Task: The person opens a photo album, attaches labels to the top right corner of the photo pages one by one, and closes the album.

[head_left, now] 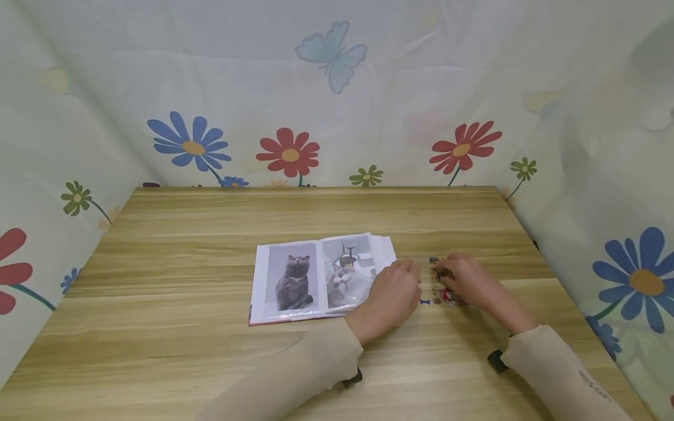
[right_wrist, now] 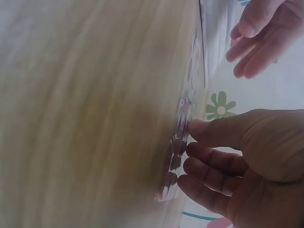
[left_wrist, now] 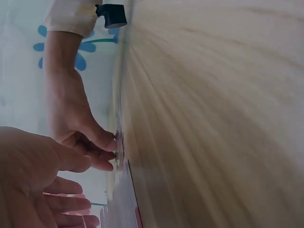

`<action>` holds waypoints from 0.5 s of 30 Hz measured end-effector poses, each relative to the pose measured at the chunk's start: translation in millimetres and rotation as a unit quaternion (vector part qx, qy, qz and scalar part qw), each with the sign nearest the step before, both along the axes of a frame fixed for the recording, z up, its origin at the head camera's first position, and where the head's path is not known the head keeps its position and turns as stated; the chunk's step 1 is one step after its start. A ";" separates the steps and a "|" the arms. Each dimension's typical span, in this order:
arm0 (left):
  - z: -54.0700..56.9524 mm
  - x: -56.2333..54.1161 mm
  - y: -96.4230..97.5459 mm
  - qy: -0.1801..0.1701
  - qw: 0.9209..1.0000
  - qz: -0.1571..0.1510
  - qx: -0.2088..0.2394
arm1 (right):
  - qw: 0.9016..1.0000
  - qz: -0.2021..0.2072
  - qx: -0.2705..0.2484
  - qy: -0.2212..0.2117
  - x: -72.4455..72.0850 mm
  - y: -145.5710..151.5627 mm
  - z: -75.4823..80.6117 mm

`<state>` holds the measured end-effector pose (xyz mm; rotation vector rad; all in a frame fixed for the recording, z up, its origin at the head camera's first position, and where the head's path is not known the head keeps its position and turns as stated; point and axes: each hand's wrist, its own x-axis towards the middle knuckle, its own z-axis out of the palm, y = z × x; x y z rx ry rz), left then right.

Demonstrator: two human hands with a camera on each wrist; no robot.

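Head view, showing a printed sheet (head_left: 434,287) flat between a relaxed left hand (head_left: 392,292) and a right hand (head_left: 468,282) bent over it, grip unclear.

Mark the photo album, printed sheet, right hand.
Photo album (head_left: 260,286): head view, left page's white margin.
Printed sheet (right_wrist: 183,118): right wrist view, middle of its printed face.
Right hand (head_left: 468,280): head view, back of the hand.

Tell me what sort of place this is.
Probably a small screened-off tabletop workspace: a wood-grain table stands against flower-printed sheeting, and an open photo album lies on it.
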<state>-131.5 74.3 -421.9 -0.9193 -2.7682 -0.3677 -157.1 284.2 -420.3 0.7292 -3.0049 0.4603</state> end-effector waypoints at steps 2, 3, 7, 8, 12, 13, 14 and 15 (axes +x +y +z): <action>0.2 0.3 5.1 -0.003 1.000 -0.002 -0.013 | 1.000 0.001 -0.002 0.000 -0.3 0.0 -0.5; -0.4 0.3 7.5 -0.001 1.000 -0.003 -0.021 | 1.000 -0.001 -0.004 -0.001 -0.4 0.0 -0.5; -5.7 -1.5 15.6 0.027 0.999 -0.004 -0.037 | 1.000 -0.002 -0.013 0.005 -0.2 -1.1 -0.9; -7.3 -2.0 17.1 0.033 0.999 -0.003 -0.040 | 1.000 -0.001 -0.015 0.007 0.0 -1.4 -1.0; -11.9 -3.7 21.9 0.046 0.997 -0.001 -0.064 | 1.000 0.001 -0.016 0.011 -0.3 -1.4 -2.4; -12.1 -3.9 22.8 0.047 0.996 0.000 -0.072 | 1.000 0.002 -0.016 0.010 -0.3 -1.5 -2.6; -12.4 -4.2 23.8 0.047 0.996 0.001 -0.080 | 1.000 0.000 -0.015 0.008 -0.4 -1.4 -2.7; -12.6 -4.5 24.7 0.048 0.995 0.001 -0.089 | 1.000 -0.001 -0.014 0.007 -0.6 -1.1 -3.2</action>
